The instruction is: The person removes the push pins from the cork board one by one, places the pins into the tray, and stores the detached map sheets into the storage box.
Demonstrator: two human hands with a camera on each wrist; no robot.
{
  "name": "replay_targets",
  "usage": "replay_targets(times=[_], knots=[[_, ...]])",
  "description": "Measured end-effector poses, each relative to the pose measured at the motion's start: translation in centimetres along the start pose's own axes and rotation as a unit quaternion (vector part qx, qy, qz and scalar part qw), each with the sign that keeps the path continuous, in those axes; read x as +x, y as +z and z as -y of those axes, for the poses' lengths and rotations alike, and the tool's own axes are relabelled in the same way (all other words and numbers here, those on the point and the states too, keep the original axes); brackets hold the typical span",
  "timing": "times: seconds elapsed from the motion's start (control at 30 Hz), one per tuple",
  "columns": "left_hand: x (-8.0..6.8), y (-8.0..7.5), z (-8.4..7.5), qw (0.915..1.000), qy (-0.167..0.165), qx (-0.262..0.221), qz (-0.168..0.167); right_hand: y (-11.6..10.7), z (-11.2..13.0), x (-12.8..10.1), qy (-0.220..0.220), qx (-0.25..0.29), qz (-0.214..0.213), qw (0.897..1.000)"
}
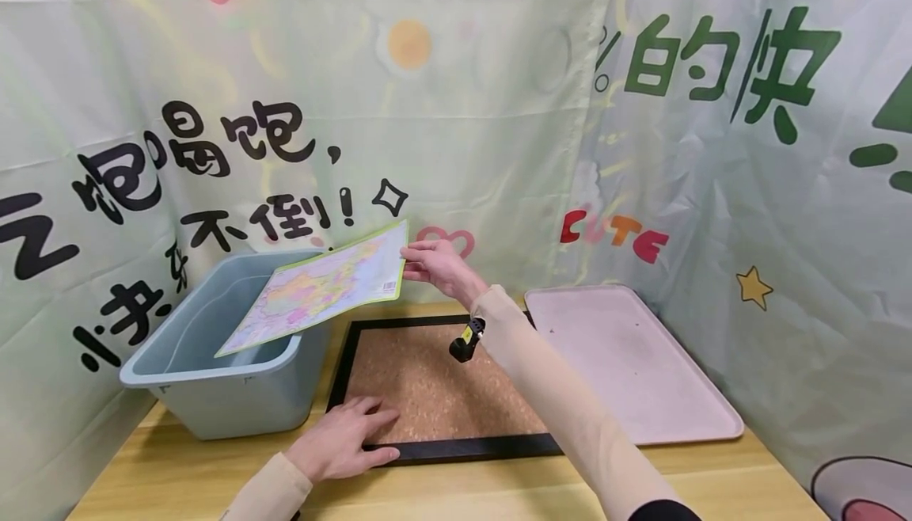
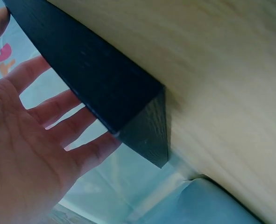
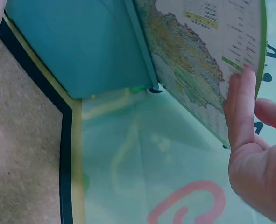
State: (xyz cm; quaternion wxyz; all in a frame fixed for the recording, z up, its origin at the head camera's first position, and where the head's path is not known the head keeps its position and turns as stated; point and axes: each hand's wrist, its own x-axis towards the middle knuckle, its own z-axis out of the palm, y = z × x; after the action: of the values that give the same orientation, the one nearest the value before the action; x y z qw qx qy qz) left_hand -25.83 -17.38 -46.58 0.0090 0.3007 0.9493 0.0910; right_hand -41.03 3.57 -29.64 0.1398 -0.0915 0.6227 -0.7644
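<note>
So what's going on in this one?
A person's right hand holds a colourful map sheet by its edge, tilted in the air above a grey plastic bin. The left hand lies flat on the near-left corner of a black-framed cork board on the wooden table. A pink tray lies to the board's right.

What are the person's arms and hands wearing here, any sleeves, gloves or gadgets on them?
Both hands are bare, with no gloves or rings visible. The left hand comes out of a snug, cream-coloured long sleeve that ends at the wrist. The right hand has the same cream sleeve, with a dark edge near the elbow. A small black wrist camera with a yellow marking is strapped under the right wrist.
</note>
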Motion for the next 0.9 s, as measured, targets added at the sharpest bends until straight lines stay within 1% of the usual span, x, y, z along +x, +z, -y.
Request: replay_targets(times=[0.1, 0.23, 0.37, 0.5, 0.67, 0.9], knots=[[0.0, 0.0, 0.0, 1.0, 0.0, 0.002, 0.0, 0.7, -0.1, 0.1, -0.004, -0.008, 0.007, 1.0], [-0.2, 0.0, 0.0, 1.0, 0.002, 0.004, 0.0, 1.7, -0.5, 0.5, -0.007, -0.016, -0.003, 1.0], [-0.4, 0.1, 0.1, 1.0, 0.0, 0.003, 0.0, 2.7, -0.8, 0.9, -0.006, -0.012, -0.006, 1.0], [-0.4, 0.1, 0.1, 1.0, -0.001, 0.0, -0.01, 3.5, -1.1, 1.1, -0.021, -0.003, 0.002, 1.0], [-0.5, 0.3, 0.0, 0.9998, 0.007, 0.0, -0.02, 3.9, -1.7, 1.0, -0.025, -0.011, 0.011, 1.0], [-0.2, 0.2, -0.2, 0.9999, 0.006, -0.001, -0.008, 3.6, -2.3, 0.5, -0.019, -0.042, 0.004, 0.999]])
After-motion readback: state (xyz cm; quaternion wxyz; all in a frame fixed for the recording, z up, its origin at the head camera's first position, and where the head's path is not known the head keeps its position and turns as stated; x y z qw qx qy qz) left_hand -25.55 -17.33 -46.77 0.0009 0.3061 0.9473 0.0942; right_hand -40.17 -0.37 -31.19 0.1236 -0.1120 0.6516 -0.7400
